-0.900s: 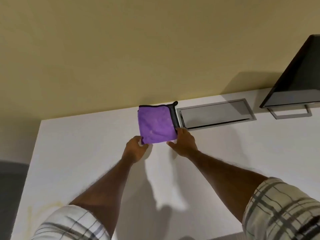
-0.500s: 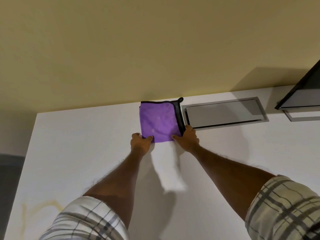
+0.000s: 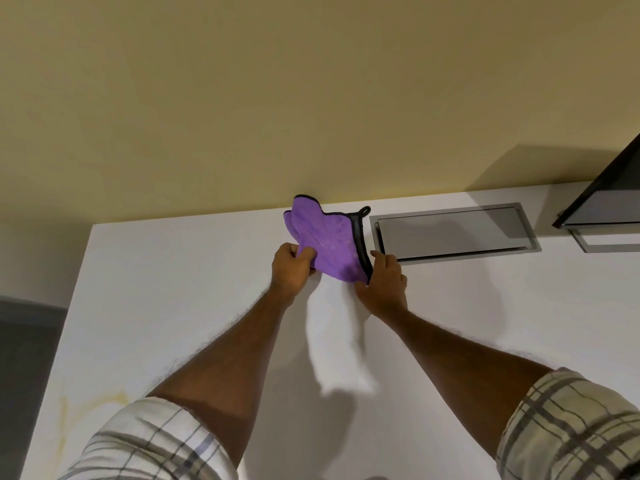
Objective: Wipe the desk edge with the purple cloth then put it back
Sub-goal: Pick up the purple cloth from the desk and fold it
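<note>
The purple cloth (image 3: 329, 240), edged in black with a small hanging loop, is at the far side of the white desk (image 3: 173, 306), close to the wall. It is bunched and partly lifted off the surface. My left hand (image 3: 291, 268) pinches its near left corner between thumb and fingers. My right hand (image 3: 384, 282) holds the near right corner at the black edge, fingers resting on the desk.
A grey recessed cable flap (image 3: 453, 232) lies in the desk just right of the cloth. A dark monitor (image 3: 609, 199) on a grey stand sits at the far right. The desk's left edge drops to a dark floor (image 3: 27, 358). A yellowish stain (image 3: 69, 410) marks the near left.
The cloth lay flat and square on the desk before; now its left side is gathered and raised by my left hand. Both hands stay at its near corners.
</note>
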Tool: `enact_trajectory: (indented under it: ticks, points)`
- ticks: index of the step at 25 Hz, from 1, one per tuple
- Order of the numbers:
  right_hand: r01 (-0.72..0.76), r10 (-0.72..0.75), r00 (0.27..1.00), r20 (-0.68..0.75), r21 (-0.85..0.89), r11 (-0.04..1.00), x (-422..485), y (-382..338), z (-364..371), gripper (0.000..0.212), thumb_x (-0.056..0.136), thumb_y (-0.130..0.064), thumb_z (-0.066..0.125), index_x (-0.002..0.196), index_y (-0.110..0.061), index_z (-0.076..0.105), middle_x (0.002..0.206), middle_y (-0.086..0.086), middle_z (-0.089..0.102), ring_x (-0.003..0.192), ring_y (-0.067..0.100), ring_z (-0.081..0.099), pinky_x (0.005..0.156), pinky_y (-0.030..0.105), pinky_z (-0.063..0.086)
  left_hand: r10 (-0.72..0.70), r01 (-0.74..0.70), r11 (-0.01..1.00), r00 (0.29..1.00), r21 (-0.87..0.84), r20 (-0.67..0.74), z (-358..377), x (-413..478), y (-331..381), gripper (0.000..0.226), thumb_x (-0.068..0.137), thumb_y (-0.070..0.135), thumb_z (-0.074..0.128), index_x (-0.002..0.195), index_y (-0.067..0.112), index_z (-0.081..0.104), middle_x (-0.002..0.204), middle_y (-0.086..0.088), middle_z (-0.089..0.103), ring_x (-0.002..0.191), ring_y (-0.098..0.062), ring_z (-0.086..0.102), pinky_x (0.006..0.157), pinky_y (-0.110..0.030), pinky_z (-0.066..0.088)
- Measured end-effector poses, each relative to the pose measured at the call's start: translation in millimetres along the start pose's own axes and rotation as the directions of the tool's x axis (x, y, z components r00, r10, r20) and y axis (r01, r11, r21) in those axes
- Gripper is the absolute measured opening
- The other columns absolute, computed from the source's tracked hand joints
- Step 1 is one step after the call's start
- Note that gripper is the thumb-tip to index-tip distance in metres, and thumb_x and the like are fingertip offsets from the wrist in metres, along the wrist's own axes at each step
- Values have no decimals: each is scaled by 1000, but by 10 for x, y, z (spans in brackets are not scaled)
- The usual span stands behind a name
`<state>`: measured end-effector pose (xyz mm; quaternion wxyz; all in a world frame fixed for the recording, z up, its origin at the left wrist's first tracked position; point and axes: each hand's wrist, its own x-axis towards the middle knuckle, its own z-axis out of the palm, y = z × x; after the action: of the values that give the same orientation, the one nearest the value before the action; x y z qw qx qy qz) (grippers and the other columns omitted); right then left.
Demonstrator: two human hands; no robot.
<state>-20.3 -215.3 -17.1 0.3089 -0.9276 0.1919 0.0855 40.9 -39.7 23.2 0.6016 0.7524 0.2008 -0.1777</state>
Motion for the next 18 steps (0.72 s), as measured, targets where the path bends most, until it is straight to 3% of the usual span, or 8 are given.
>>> enact_trajectory:
  ticks: [2,4,6,8,10,14,16,18]
  points:
    - [245,-251,966,-71,-73,967,-153,-88,-30,79,69,-39,76,137,-14,44,133,8,50,124,28,47,105,44,37,69,-69,995,998,-72,4,8,-114,123,12,88,16,61,77,12,57,80,-8,65,87,-33,69,76,-39,62]
    - [355,-366,925,-101,-113,928,-229,-208,-44,80,68,-44,80,134,-12,48,132,8,54,121,27,49,104,43,40,98,-103,976,995,-190,-34,-26,-207,224,7,86,12,64,84,16,59,86,-6,66,85,-28,70,70,-34,62]
    - [387,-401,906,-133,-120,914,-278,-326,-75,62,77,-35,77,128,-10,54,121,9,61,109,29,57,94,42,48,108,-120,955,992,-270,-60,-128,-314,282,22,86,10,68,103,13,54,102,-7,62,89,-27,71,66,-32,63]
    - [405,-419,893,-162,-116,907,-364,-434,-112,39,86,-24,71,120,-10,60,107,9,68,94,30,64,79,39,53,151,-167,955,985,-245,-83,-305,-422,286,31,86,10,69,110,15,51,110,-11,60,92,-30,70,70,-39,63]
    - [408,-420,894,-156,-102,907,-461,-526,-132,26,87,-18,66,113,-12,63,98,7,70,85,29,66,69,34,52,203,-222,950,974,-222,-104,-491,-511,272,26,87,9,67,106,20,54,103,-16,66,83,-29,70,70,-44,62]
    - [509,-506,844,-179,-33,860,-767,-837,-89,16,87,-14,65,102,-10,66,90,8,69,76,32,64,61,39,54,204,-259,926,955,-273,-215,-869,-745,252,28,88,15,67,111,19,51,82,-12,69,58,-15,64,54,-27,55]
    - [602,-594,779,-203,-22,798,-950,-980,-22,14,87,-11,67,100,-7,67,88,9,69,74,32,63,59,38,52,200,-276,915,943,-293,-266,-1050,-871,201,33,88,19,67,116,17,50,75,-5,67,58,-12,63,57,-28,56]
    - [631,-619,764,-181,8,776,-1144,-1142,30,12,90,-13,66,102,-10,67,89,5,69,76,28,63,62,38,52,206,-299,910,927,-287,-314,-1282,-1032,107,32,89,20,65,116,22,48,71,-3,64,63,-18,63,63,-35,57]
